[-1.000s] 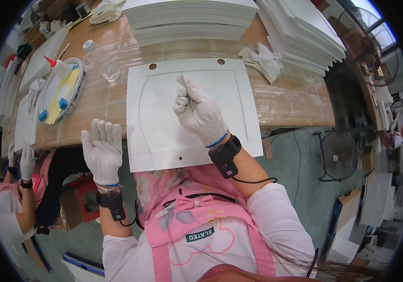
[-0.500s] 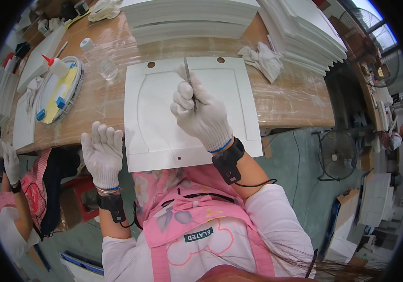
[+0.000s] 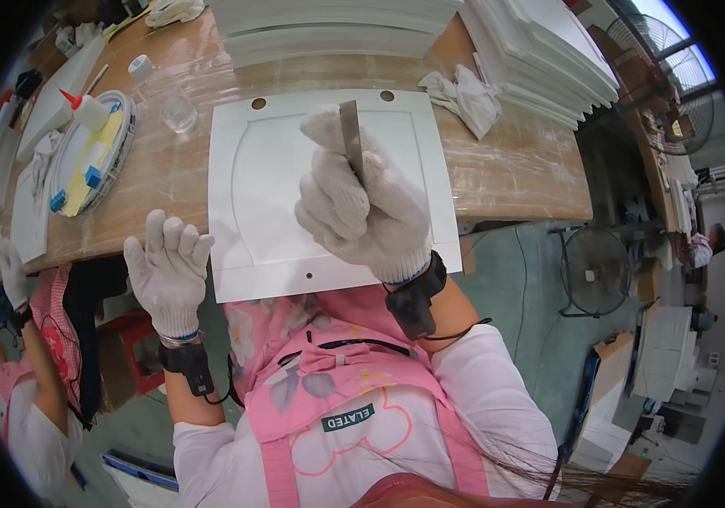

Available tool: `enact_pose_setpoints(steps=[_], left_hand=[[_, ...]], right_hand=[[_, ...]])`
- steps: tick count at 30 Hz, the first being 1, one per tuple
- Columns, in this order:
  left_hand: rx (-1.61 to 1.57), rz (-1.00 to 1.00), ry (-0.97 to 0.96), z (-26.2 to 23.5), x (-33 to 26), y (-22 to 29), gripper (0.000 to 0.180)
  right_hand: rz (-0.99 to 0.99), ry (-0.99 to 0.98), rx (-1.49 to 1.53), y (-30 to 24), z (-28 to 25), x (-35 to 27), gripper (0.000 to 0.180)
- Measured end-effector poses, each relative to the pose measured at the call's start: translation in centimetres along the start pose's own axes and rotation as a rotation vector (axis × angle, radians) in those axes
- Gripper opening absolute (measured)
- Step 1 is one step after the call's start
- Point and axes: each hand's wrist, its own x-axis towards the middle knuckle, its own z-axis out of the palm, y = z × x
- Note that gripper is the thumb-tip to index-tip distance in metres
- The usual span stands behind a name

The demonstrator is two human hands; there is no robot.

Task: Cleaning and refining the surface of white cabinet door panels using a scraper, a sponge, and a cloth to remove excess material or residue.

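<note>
My right hand [image 3: 371, 199], in a white knit glove, is raised above a white panel [image 3: 269, 245] and closed around a thin flat metal blade [image 3: 351, 140]. The blade stands almost upright out of the fist; its lower part is hidden in the fingers. My left hand [image 3: 168, 275], gloved as well, is turned palm up with the fingers stretched out, just left of the panel and holding nothing. The panel lies on the table's near edge and juts past it toward my apron. It has a grooved, curved border and small round holes.
White panels are stacked at the back [image 3: 337, 30] and back right [image 3: 540, 59]. A round tray [image 3: 129, 127] with a red-tipped bottle [image 3: 90, 112] and blue blocks sits at left, near a clear bottle [image 3: 178, 110]. A crumpled cloth [image 3: 468, 97] lies right. Another person's gloved hand [image 3: 13, 271] shows far left.
My right hand has come up closer to the camera, and the blade has turned to show its flat side. My left hand stays open. At far left, a second gloved hand has come into view.
</note>
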Motion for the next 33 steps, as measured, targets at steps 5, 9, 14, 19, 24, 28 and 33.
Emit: enact_pose_setpoints(steps=[5, 9, 14, 19, 24, 28, 33], left_hand=[[0.005, -0.001, -0.049, -0.1, 0.4, -0.5, 0.062], [0.008, 0.017, -0.048, 0.7, 0.2, 0.1, 0.061], [-0.151, 0.081, 0.122, -0.3, 0.5, 0.2, 0.053], [-0.15, 0.269, 0.495, -3.0, -0.3, -0.5, 0.043], [-0.069, 0.356, 0.751, -0.6, 0.1, -0.4, 0.045], [-0.167, 0.23, 0.445, 0.2, -0.2, 0.2, 0.045], [-0.208, 0.189, 0.347, -0.1, 0.4, 0.0, 0.045]], right_hand=[[-0.002, -0.003, -0.037, -0.5, -0.6, -0.3, 0.052], [0.008, -0.004, -0.044, -0.1, -0.5, 0.0, 0.052], [0.047, 0.293, -0.082, 0.5, -0.7, -0.9, 0.054], [0.052, 0.407, 0.141, -0.3, -4.0, -2.9, 0.048], [0.202, 0.695, 0.032, 0.5, -4.9, -3.5, 0.041], [0.255, 0.781, -0.01, 0.8, -5.6, -3.9, 0.036], [0.269, 0.804, -0.032, 0.2, -5.7, -4.7, 0.034]])
